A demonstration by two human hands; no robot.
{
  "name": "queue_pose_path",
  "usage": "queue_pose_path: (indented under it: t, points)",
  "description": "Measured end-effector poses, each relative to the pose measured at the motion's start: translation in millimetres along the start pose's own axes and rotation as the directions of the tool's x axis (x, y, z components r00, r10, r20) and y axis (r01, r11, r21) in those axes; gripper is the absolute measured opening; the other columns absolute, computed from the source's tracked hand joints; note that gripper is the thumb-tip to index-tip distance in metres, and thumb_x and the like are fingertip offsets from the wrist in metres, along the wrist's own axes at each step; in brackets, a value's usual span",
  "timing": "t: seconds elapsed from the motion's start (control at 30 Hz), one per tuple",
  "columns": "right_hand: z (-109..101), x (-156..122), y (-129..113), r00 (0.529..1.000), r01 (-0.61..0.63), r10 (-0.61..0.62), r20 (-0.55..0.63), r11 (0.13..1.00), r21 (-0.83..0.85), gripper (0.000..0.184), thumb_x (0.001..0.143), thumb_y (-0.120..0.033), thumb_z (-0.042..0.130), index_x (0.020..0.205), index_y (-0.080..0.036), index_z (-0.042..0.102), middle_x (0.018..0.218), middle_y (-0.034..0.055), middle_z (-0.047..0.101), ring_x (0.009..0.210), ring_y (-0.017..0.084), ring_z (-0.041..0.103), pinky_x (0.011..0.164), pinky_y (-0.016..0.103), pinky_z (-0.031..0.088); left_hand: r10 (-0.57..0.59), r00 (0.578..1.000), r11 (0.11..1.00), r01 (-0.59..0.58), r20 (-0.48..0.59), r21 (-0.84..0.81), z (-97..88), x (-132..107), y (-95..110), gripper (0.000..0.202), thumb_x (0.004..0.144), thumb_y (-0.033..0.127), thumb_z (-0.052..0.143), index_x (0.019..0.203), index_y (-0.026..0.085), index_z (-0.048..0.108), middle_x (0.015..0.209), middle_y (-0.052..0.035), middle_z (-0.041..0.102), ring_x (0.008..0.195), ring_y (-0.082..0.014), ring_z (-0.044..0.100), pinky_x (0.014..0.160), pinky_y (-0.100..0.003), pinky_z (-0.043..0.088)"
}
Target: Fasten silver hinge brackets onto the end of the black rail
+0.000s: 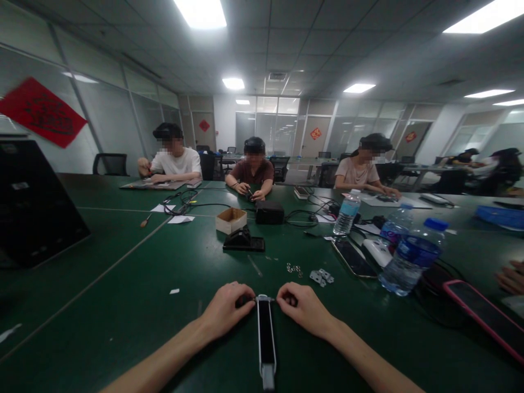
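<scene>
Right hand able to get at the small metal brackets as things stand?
Probably yes. The right hand sits just short of the small metal brackets, with only bare green tabletop between them. It would first have to leave the end of the black-and-silver bar.

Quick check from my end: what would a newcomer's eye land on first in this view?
Front and centre, the left hand and right hand meet at the top end of a long black-and-silver bar lying on the green table. High on the left wall hangs a large red banner, and to the right stands a water bottle with a blue cap.
</scene>
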State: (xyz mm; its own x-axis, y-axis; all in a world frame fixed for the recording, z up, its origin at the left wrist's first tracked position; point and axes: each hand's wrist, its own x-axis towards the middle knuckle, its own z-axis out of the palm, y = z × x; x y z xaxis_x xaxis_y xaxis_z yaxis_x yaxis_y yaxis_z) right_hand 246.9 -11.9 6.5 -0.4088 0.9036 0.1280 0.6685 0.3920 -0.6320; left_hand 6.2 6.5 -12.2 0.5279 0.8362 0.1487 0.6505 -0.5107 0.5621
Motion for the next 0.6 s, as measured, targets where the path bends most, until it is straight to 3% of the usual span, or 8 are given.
queue_pose_path:
  t: [0.6]
  points:
    - [5.1,1.1,6.9,0.999,0.039,-0.037,-0.024,0.997,0.07,0.008,0.082,-0.022,0.062,0.088,-0.019,0.065,0.086,0.0006,0.064,0.075,0.014,0.058,0.065,0.024,0.046,0.009,1.0,1.0,-0.008,-0.013,0.015,0.0,0.3,1.6,0.013,0.087,0.025,0.058,0.096,0.021,0.067,0.087,0.0002,0.066,0.079,-0.0166,0.058,0.07,-0.026,0.043]
